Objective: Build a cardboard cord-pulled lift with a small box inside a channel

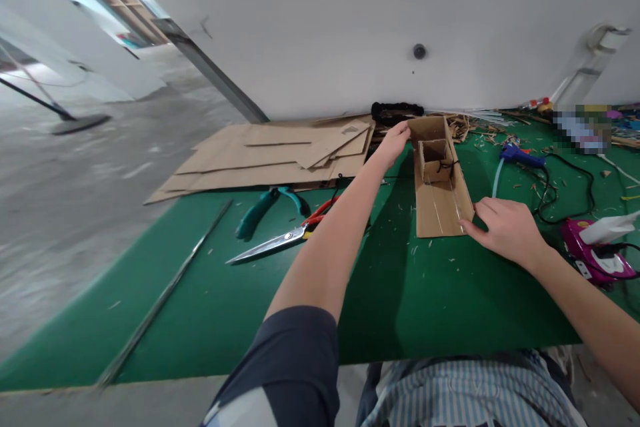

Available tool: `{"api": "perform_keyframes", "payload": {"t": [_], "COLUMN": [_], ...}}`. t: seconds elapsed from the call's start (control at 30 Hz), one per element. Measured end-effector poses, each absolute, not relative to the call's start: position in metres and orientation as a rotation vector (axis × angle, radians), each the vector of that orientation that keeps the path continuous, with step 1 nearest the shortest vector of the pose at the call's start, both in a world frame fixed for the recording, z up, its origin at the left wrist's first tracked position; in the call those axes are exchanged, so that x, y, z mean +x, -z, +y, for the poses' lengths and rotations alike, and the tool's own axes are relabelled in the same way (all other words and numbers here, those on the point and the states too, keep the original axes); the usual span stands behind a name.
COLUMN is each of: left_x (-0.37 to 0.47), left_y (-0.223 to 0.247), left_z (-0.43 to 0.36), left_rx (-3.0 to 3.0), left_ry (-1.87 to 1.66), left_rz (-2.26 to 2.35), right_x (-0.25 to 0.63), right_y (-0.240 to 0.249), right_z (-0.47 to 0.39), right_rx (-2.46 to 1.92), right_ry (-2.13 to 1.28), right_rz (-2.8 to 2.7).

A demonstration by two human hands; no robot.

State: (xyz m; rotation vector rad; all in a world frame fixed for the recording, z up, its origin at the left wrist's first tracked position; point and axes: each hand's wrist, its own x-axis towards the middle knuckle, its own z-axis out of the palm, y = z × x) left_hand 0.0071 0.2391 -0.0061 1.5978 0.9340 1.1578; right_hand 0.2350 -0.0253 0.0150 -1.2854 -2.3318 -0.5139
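Note:
A small open cardboard box (437,210) stands on the green table in front of me, with a smaller square cardboard compartment (434,172) inside it. Dark cord or wire shows at the compartment's right side. At the box's far left corner, my left hand (397,140) grips the edge, fingers closed. My right hand (505,227) pinches the near right corner, thumb on the inside and fingers along the outer wall. The undersides of both hands are hidden.
Flat cardboard sheets (270,153) lie at the back left. Green-handled pliers (265,210), red-handled scissors (280,243) and a metal rod (170,287) are to the left. Rightward are a blue glue gun (523,155), its black cable, and a pink power strip (593,253).

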Motion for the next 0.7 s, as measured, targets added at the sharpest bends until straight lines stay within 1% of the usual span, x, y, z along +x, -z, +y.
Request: {"api": "perform_keyframes", "payload": {"t": [0.07,0.13,0.23,0.3,0.4,0.5,0.67,0.7], "left_x": [0.007,-0.002,-0.028,-0.050,-0.077,-0.081,-0.049,-0.042], "left_y": [0.002,-0.005,-0.019,-0.030,-0.042,-0.045,-0.035,-0.031], "left_z": [0.237,0.232,0.217,0.204,0.184,0.169,0.154,0.152], "left_rx": [1.791,1.951,2.071,2.289,2.311,2.416,2.645,2.659], "left_ry": [-1.091,-1.033,-1.004,-0.834,-0.735,-0.554,-0.007,0.031], "left_rz": [0.978,1.124,1.385,1.722,1.914,1.823,1.401,1.347], "right_x": [0.236,0.237,0.236,0.233,0.229,0.227,0.231,0.233], "right_y": [-0.015,-0.014,-0.010,-0.006,-0.002,0.000,-0.006,-0.008], "right_z": [-0.026,-0.026,-0.026,-0.025,-0.024,-0.021,-0.014,-0.012], "right_rx": [-1.259,-1.274,-1.351,-1.424,-1.448,-1.350,-1.271,-1.270], "right_ry": [0.535,0.498,0.382,0.321,0.331,0.396,0.464,0.474], "right_rz": [-2.335,-2.349,-2.352,-2.321,-2.211,-2.051,-1.847,-1.820]}}
